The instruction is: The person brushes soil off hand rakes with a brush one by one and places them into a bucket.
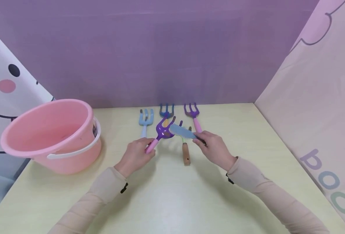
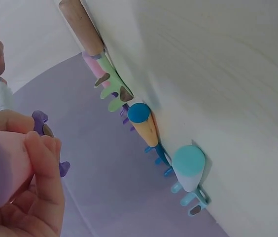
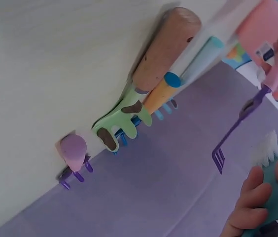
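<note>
Pale tabletop (image 1: 166, 201) holds a bucket (image 1: 76, 163) and forks (image 1: 146, 122) (hands (image 1: 135, 156) grip purple fork (image 1: 162, 131) and brush (image 1: 182, 131)).

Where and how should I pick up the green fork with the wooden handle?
Probably by the middle of its wooden handle, coming from above on your near side: the thick handle points toward you, while the brown-stained green tines point away.

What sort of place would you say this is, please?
Probably a staged tabletop booth, judging by the pale table, the plain purple backdrop behind it and the printed panels on both sides.
</note>
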`<move>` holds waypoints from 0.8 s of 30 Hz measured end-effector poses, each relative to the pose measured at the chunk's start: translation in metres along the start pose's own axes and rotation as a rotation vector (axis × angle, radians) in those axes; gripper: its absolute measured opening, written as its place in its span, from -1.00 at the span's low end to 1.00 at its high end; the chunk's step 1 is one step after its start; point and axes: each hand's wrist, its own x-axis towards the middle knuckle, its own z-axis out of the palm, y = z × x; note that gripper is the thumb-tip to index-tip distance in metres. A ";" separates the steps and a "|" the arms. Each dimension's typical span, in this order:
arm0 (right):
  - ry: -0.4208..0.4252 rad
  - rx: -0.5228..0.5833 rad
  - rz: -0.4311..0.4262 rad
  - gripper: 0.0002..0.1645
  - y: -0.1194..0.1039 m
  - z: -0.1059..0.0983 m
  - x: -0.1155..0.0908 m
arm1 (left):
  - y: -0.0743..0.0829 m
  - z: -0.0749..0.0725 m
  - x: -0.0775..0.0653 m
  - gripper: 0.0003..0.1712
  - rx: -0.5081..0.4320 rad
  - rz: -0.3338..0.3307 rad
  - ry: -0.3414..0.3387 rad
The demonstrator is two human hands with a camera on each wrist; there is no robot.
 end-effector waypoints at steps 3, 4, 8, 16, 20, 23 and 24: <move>0.029 -0.083 -0.060 -0.65 0.000 0.005 0.001 | 0.001 0.001 0.001 -0.58 0.006 0.004 0.004; 0.039 -0.107 -0.075 -0.65 0.000 0.007 0.002 | 0.002 0.001 0.001 -0.57 0.008 0.006 0.006; 0.079 -0.175 -0.127 -0.65 -0.001 0.011 0.004 | 0.004 0.001 0.001 -0.57 0.009 0.017 0.014; 0.138 -0.245 -0.217 -0.64 0.000 0.018 0.007 | 0.005 -0.001 0.001 -0.56 0.008 0.037 0.039; 0.135 -0.286 -0.223 -0.63 0.001 0.019 0.006 | 0.004 0.000 0.000 -0.58 0.012 0.062 0.062; 0.131 -0.317 -0.227 -0.64 0.001 0.019 0.005 | 0.003 0.001 -0.002 -0.60 0.011 0.071 0.074; 0.130 -0.324 -0.229 -0.65 0.001 0.019 0.005 | 0.003 0.001 -0.002 -0.60 0.011 0.072 0.078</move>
